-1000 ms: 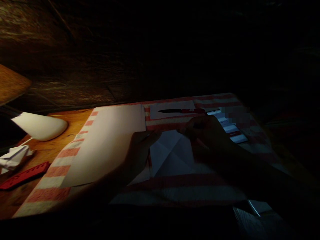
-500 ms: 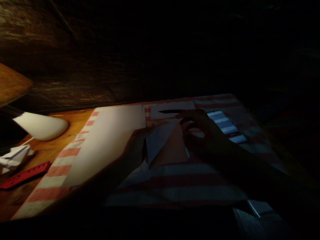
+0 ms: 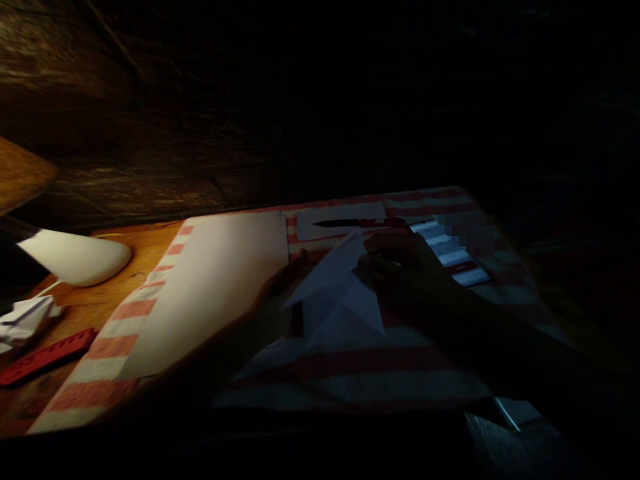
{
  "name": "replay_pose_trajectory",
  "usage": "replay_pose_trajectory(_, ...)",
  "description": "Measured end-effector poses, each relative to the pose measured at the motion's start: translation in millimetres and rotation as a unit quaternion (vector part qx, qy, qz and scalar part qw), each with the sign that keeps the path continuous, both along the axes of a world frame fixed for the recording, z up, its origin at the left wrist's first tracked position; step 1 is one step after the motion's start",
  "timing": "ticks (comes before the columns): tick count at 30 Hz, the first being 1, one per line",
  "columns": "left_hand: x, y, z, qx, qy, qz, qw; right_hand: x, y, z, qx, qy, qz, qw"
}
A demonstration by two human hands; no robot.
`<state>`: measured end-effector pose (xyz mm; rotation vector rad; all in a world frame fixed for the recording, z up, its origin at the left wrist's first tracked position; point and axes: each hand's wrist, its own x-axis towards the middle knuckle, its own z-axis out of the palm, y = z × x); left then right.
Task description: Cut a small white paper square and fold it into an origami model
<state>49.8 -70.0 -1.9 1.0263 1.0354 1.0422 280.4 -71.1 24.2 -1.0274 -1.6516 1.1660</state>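
A partly folded sheet of paper (image 3: 340, 300) is between my hands above the striped cloth, with creases across its face and a point at the top. My left hand (image 3: 283, 283) grips its left side; most of the fingers are lost in shadow. On the right, my right hand (image 3: 395, 263) has its fingers bent and pinched at the paper's upper right edge. Just beyond that hand a knife (image 3: 340, 223) with a dark blade and red handle lies across a small white sheet (image 3: 305, 230).
Large white sheets (image 3: 220, 280) cover the cloth's left part. A phone (image 3: 450, 253) with a lit screen lies at right. On the wooden table (image 3: 150, 237) at left are a lamp (image 3: 80, 257), a folded white paper piece (image 3: 25, 323) and a red notched object (image 3: 50, 357). The striped cloth (image 3: 360, 383) is dim.
A paper flap has swung over, covering the orange-tinted face seen before. My right hand has closed from spread fingers to a pinch at the paper's edge. The view shifted slightly.
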Motion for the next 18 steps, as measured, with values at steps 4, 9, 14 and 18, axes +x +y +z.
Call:
replay_pose_trajectory(4, 4, 4, 7.9, -0.017, -0.096, -0.038, 0.995, -1, 6, -2.2, -0.049, 0.068, -0.065, 0.994)
replay_pose_trajectory(9, -1, 9, 1.5, 0.127, 0.007, 0.006, 0.992, 4, 22, -14.1, -0.067, 0.027, -0.133, 0.988)
replay_pose_trajectory(14, -15, 10, 0.9, 0.461, 0.302, -0.019, 0.834, 10, 34, -34.0, -0.084, 0.035, -0.087, 0.992)
replay_pose_trajectory(18, -23, 10, 2.7, 0.495, 0.372, -0.244, 0.747, 12, 36, -41.0, -0.094, 0.046, -0.081, 0.991)
